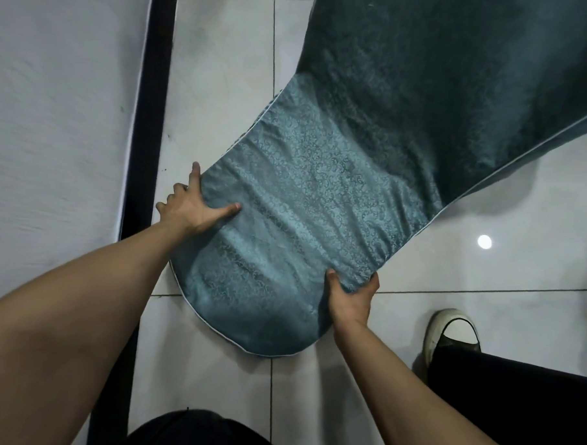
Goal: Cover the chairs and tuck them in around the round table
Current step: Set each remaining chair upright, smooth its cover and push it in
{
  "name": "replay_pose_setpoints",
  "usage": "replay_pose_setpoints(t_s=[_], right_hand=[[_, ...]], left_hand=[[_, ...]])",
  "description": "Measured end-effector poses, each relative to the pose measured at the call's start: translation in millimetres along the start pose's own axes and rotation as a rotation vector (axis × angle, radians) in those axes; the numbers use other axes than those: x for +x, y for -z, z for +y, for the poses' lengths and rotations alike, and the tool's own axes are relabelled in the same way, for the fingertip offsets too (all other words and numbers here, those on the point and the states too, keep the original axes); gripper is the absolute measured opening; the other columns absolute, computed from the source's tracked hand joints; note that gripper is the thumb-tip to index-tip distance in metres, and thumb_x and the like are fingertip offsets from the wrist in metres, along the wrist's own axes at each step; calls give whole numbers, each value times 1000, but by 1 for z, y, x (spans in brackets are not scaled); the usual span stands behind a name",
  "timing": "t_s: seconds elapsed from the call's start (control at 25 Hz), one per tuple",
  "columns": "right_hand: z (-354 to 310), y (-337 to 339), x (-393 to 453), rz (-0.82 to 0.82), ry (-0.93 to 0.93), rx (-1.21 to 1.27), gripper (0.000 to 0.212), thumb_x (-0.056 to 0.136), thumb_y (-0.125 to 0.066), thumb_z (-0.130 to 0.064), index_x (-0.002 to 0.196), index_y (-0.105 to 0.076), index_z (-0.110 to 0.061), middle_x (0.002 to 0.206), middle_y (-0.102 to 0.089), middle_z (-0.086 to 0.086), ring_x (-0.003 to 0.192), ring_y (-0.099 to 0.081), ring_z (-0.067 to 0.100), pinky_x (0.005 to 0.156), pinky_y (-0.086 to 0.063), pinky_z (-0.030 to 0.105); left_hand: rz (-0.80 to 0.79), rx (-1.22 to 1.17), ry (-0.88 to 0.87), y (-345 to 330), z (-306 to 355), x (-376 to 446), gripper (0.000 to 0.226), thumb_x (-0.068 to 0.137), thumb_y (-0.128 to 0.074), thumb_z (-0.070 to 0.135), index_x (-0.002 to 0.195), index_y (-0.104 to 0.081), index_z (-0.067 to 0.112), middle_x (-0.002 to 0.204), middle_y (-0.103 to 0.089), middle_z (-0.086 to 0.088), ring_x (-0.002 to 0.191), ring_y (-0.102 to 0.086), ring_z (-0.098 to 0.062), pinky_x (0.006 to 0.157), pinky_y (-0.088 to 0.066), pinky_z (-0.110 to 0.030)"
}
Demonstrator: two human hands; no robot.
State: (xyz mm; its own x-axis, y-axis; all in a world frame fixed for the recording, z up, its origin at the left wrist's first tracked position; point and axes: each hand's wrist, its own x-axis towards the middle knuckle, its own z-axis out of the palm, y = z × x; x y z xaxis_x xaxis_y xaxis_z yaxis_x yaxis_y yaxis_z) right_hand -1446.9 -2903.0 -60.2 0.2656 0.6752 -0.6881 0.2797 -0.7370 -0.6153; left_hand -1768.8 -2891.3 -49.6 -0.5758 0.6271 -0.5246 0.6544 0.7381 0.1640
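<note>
A teal patterned chair cover (304, 201) is stretched over the backrest of a chair, seen from above, and its darker skirt (447, 74) spreads toward the upper right. My left hand (190, 203) holds the backrest's left edge, thumb lying on the fabric and fingers wrapped round the side. My right hand (352, 297) grips the right edge, thumb on top and fingers curled underneath. The chair frame itself is hidden under the cloth.
A white-clothed table (46, 132) with a dark edge strip (146, 127) runs along the left. The floor is glossy white tile (522, 262). My shoe (450, 330) and dark trouser leg (528, 397) are at the lower right.
</note>
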Motion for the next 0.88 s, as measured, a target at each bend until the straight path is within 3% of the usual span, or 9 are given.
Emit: replay_pose_setpoints(t_s=[0.16,0.24,0.44,0.56,0.88], right_hand=[[-3,2,2,83,-41,-11,76,95,-57,-47,155,-15,-25,148,-43,21,134,-45,38,108,-35,38],[-5,10,-2,145,-67,-33,67,100,-46,-48,155,-17,-23,144,-44,28,130,-46,43,106,-36,43],[-21,29,-43,152,-104,-29,59,103,-39,-45,153,-21,-18,143,-44,31,130,-46,44,104,-36,43],[-41,48,-83,149,-114,-24,59,103,-41,-45,152,-24,-16,141,-46,31,129,-47,43,102,-37,42],[-115,143,-201,213,-92,-108,63,99,-51,-44,152,-30,-18,144,-45,26,129,-47,42,103,-37,42]], left_hand=[[6,-25,70,4,-4,-3,132,44,-45,102,147,-30,21,146,-38,-21,137,-36,-44,110,-28,-63],[-4,-63,68,0,0,-15,131,39,-42,103,140,-38,19,142,-38,-21,135,-35,-43,110,-34,-60],[11,-327,142,35,-8,-56,138,33,-50,104,138,-35,16,142,-46,-18,128,-48,-43,107,-43,-54],[66,-330,141,69,-13,-98,119,44,-53,99,129,-35,19,131,-58,-16,116,-57,-41,102,-46,-54],[150,-129,132,160,20,-242,93,72,-49,88,135,-34,22,125,-58,-22,115,-55,-45,94,-49,-52]])
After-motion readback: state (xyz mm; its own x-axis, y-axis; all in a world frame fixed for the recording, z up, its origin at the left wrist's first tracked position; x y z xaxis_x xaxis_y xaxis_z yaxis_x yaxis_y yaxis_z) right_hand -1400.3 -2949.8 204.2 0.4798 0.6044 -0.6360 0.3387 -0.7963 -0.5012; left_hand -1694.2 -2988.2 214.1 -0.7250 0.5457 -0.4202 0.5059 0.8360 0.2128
